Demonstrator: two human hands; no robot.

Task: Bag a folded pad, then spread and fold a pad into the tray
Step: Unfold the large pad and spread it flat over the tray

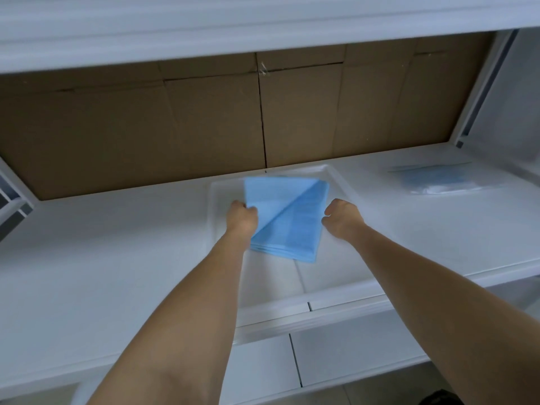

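folded blue pad (287, 220) lies in the shallow clear tray (344, 185) on the white shelf (117, 258), long axis running away from the person, between the hands. left hand (242, 216) curls onto its left edge, gripping. right hand (342, 219) is fisted just beside the right edge; contact possibly a pinch, blur prevents certainty. pad: thin, soft, layered. bagged pad (438, 179) lies well to the right.

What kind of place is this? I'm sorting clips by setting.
Probably a packing workstation: a white shelf-like bench backed by brown cardboard sheets, with a clear plastic bag of blue pads lying alongside.
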